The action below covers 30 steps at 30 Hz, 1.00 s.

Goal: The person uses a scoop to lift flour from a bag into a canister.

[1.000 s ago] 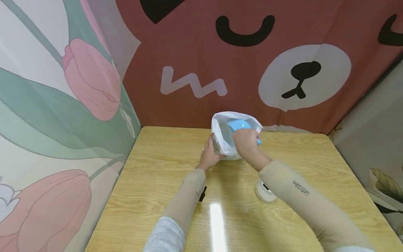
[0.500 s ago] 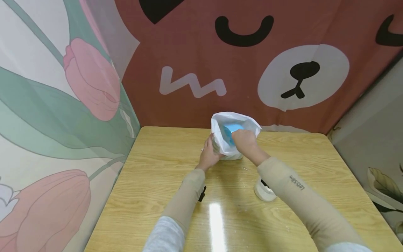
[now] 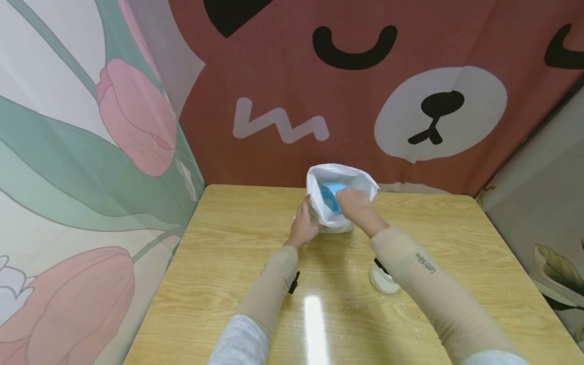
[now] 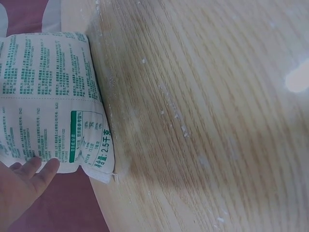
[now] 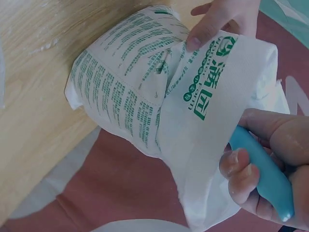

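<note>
A white bag with green print (image 3: 329,221) stands at the far edge of the wooden table, its mouth folded outward and gaping. My left hand (image 3: 304,225) holds its left side; in the right wrist view the left thumb (image 5: 197,42) lies on the printed front. My right hand (image 3: 356,204) grips the handle of a blue scoop (image 5: 263,166) at the bag's mouth. Inside the mouth, the scoop's bowl (image 3: 329,196) shows in the head view, partly behind the right hand. What the bag contains cannot be made out.
A round whitish object (image 3: 382,281), partly hidden by the right forearm, sits on the table (image 3: 228,263) nearer me. White specks (image 4: 176,116) are scattered over the wood. Behind the table hangs a reddish-brown cloth (image 3: 274,157) with a printed animal face.
The blue scoop has sunk lower into the bag and tipped, so its hollow now shows. My right hand has shifted slightly left; my left hand keeps its hold on the bag.
</note>
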Each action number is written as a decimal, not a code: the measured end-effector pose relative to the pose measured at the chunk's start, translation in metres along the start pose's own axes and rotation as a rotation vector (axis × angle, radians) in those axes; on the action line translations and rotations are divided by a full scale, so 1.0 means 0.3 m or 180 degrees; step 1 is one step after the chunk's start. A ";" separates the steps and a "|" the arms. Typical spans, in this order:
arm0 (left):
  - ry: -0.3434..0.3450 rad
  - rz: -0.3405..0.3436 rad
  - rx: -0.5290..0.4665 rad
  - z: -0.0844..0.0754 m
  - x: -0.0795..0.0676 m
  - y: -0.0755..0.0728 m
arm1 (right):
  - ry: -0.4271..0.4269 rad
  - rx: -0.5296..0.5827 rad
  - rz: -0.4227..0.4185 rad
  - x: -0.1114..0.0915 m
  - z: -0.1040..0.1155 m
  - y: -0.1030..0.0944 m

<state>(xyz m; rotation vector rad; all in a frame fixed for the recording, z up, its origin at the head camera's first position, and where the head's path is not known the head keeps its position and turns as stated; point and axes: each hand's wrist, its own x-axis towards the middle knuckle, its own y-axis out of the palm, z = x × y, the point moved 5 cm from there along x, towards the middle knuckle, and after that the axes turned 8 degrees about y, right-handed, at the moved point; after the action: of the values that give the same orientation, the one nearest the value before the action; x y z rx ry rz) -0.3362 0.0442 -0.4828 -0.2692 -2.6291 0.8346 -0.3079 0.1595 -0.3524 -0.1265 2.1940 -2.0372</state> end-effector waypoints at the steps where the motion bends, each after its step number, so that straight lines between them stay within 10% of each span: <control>1: 0.0011 -0.0001 -0.0010 0.000 -0.001 0.001 | 0.0013 0.0090 0.0022 0.002 -0.009 -0.001; 18: 0.0037 -0.0014 -0.0002 0.004 0.007 0.005 | 0.0066 0.1686 0.0532 0.025 -0.146 -0.001; 30: 0.0081 -0.0079 0.0044 0.004 0.005 0.002 | 0.0607 0.2548 0.1028 0.021 -0.211 0.041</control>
<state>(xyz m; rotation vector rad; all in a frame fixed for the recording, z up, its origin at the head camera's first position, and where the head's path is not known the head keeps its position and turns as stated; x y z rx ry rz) -0.3381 0.0445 -0.4835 -0.2414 -2.5969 0.8354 -0.3242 0.2218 -0.3606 0.4869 1.2000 -2.5952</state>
